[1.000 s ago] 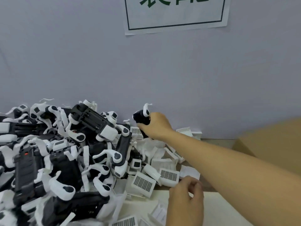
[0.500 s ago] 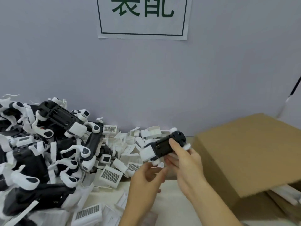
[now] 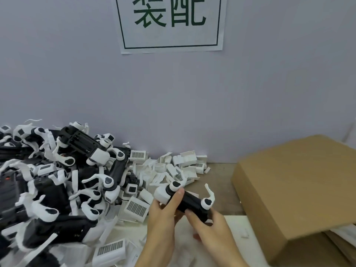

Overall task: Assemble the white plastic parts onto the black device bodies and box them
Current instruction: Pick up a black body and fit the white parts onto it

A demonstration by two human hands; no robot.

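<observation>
1. Cardboard box (image 3: 300,191), plain brown, matte, flat-sided. Only its outer faces show; contents cannot be told.
2. Bench (image 3: 221,182) carries everything. Left of the box: both hands with one device; further left, scattered white parts, then a big heap.
3. Held black device body (image 3: 189,202): elongated, dark, matte, lying slantwise, just left of the box and apart from it. White block cap at its upper-left end; rounded white pivot pieces with black oval centres; a thin curved white prong rises at the end nearer the box.
4. Left hand (image 3: 163,214): grip closed around the device's far-from-box end, thumb pressed on top near the white cap.
5. Right hand (image 3: 210,226): grip closed on the box-side end from below, fingers curled under the body.
6. Loose white plastic parts (image 3: 173,168): small squarish shells, several with fine dark grille grids, lying jumbled left of the box against the wall.
7. Heap of devices (image 3: 57,180): black bodies tangled with white curved arms, glossy, well left of the box.
8. Paper sign (image 3: 170,24) with green characters, on the wall above and left of the box.
</observation>
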